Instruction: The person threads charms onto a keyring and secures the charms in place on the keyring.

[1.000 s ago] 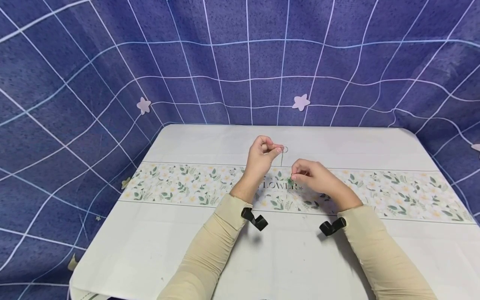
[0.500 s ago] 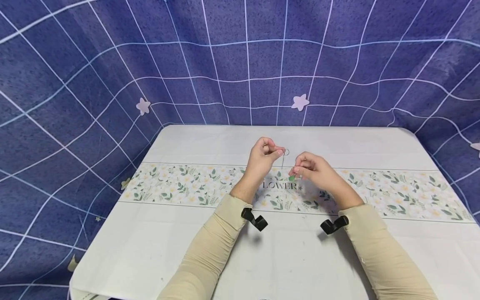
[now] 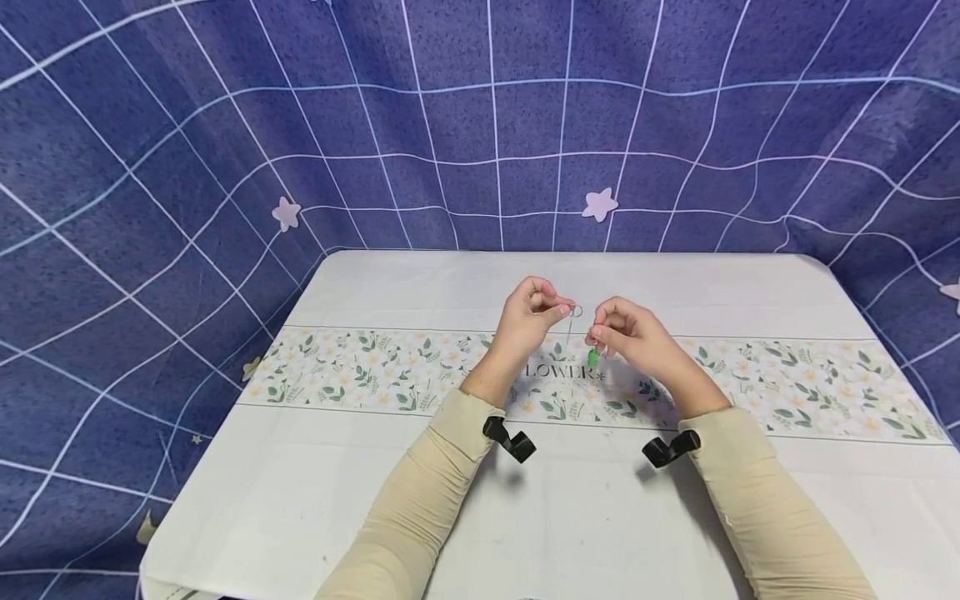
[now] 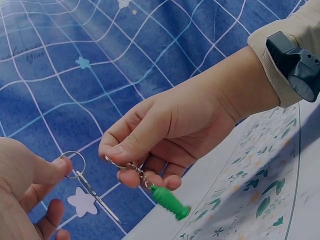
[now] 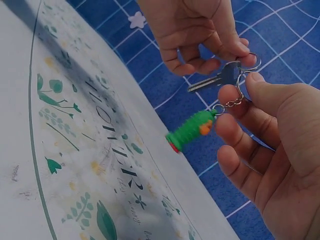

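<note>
My left hand (image 3: 531, 315) pinches a small split ring (image 4: 74, 163) from which a silver key (image 5: 216, 80) hangs. Close on its right, my right hand (image 3: 637, 340) holds a keychain by its metal ring (image 5: 242, 86) between thumb and index finger. A short chain (image 5: 233, 102) joins that ring to a green ridged charm (image 4: 170, 202) with a spot of orange and a red end. The charm dangles below the right fingers, above the table. In the left wrist view the two rings are apart; in the right wrist view they overlap in the line of sight.
Both hands are above a white-covered table (image 3: 420, 287) with a floral printed band (image 3: 795, 387) across it. Behind and to the left hangs a blue grid curtain (image 3: 450, 125) with star decorations. Black camera mounts (image 3: 510, 439) sit on both wrists.
My right hand has risen slightly, away from the table front, and the green charm now hangs in plainer view. My left hand has shifted a little right with the key.
</note>
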Demonstrator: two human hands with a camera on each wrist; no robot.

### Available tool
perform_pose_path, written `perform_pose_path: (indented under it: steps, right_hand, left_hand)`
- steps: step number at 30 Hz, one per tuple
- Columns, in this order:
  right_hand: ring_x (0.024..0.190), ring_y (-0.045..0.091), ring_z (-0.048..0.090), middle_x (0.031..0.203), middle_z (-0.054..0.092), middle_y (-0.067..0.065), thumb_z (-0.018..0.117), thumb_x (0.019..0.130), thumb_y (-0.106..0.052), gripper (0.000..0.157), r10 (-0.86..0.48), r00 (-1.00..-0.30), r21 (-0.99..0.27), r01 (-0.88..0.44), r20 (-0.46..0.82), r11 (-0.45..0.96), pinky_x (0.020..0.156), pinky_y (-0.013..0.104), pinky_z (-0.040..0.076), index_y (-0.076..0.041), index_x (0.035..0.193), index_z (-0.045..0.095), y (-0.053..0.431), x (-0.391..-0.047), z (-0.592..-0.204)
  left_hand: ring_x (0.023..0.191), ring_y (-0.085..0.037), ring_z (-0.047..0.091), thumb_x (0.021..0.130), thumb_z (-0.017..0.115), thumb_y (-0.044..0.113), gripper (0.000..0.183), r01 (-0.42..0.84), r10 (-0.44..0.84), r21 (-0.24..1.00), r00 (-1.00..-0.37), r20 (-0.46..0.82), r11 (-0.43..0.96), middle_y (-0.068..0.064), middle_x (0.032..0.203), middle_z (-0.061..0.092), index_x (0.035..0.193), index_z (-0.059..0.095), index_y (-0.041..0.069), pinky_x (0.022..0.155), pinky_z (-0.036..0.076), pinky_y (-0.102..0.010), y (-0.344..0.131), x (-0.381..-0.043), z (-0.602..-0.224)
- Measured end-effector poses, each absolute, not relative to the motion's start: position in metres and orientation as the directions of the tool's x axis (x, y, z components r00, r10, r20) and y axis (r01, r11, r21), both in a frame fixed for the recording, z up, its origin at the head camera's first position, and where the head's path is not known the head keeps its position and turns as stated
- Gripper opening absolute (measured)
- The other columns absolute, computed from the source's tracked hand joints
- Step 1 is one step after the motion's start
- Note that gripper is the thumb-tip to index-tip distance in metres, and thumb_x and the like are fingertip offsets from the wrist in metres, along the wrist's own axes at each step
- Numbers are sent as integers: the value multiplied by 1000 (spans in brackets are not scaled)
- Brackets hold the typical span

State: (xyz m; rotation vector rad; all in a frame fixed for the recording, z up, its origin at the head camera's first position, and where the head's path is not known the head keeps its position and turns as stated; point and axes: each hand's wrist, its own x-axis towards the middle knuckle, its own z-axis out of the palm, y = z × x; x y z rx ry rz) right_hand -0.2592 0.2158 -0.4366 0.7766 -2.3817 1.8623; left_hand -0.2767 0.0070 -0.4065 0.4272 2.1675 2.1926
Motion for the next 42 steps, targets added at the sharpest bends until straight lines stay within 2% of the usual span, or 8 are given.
perform_pose_path:
  steps: [7,11,18,24,32,37,42]
  right_hand:
    - [65,23,62,84,68,15,57,100,5,10,-340,-876,-910,-399,343,110,61,26,53,11,106,54,214,-259,-434]
    - [65,20,63,82,67,13,59,100,2,15,-298,-900,-918,-371,317,143,60,27,55,12,111,61,214,-257,-430]
    - [72,11,68,88,72,6,66,97,-3,20,-247,-940,-933,-290,236,211,70,27,58,10,112,69,214,-256,-427]
    - [77,11,71,94,73,8,68,96,-3,22,-240,-944,-940,-275,225,201,76,29,60,11,112,69,215,-256,-428]
    - [76,14,69,87,73,-1,66,97,-1,18,-228,-941,-951,-282,249,127,70,28,59,14,107,65,215,-256,-424]
    - [77,16,68,89,74,-2,66,98,-5,19,-232,-940,-952,-281,249,121,66,27,57,12,107,65,215,-255,-421]
    - [77,14,68,90,73,-1,66,98,-5,20,-228,-944,-957,-269,240,108,69,27,58,13,107,64,213,-254,-419]
  left_hand:
    - [87,-16,63,94,66,-3,21,175,228,984,-958,174,-18,-17,103,74,95,50,9,81,48,-25,7,-277,-407]
    - [87,-16,62,94,67,-3,20,175,245,985,-954,171,-7,-18,104,74,95,50,8,79,47,-25,8,-277,-407]
    - [88,-16,62,94,67,-2,20,173,269,984,-950,159,32,-14,104,75,95,51,9,77,46,-24,7,-276,-407]
    - [89,-16,64,94,67,-2,20,176,280,984,-947,159,35,-15,103,75,95,51,9,78,48,-24,7,-277,-407]
    - [91,-18,65,94,67,-1,18,177,286,983,-946,156,49,-16,104,75,96,51,6,81,49,-25,7,-276,-408]
    - [89,-16,63,94,68,0,17,167,289,983,-947,140,72,-17,105,74,98,52,5,79,48,-24,8,-276,-408]
    - [92,-18,64,94,68,0,18,155,296,985,-947,127,76,-20,108,73,101,52,3,79,47,-25,8,-277,-408]
